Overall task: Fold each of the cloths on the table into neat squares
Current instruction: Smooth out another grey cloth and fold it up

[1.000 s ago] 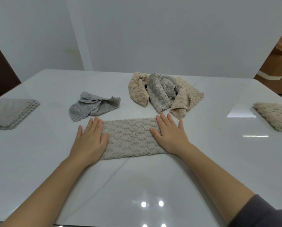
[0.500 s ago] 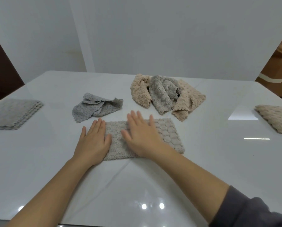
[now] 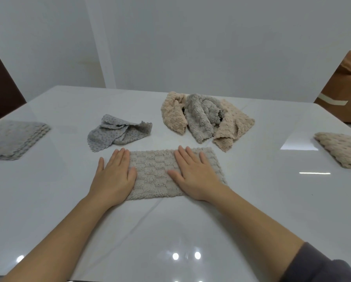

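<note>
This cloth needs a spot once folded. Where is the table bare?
Bare: between the crumpled heap and the folded beige cloth, right of the right hand; between the grey stack and the left hand. Crowded: behind the pressed cloth, by the dotted grey cloth.

You have no writing to read here. No label, brand, number or sign shows anywhere in view.

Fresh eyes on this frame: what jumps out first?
The left hand and right hand lie flat on a beige cloth folded into a strip, near centre of the table. Behind it sits a crumpled pile of cloths, tan and grey, a thin grey cloth to its left.
</note>
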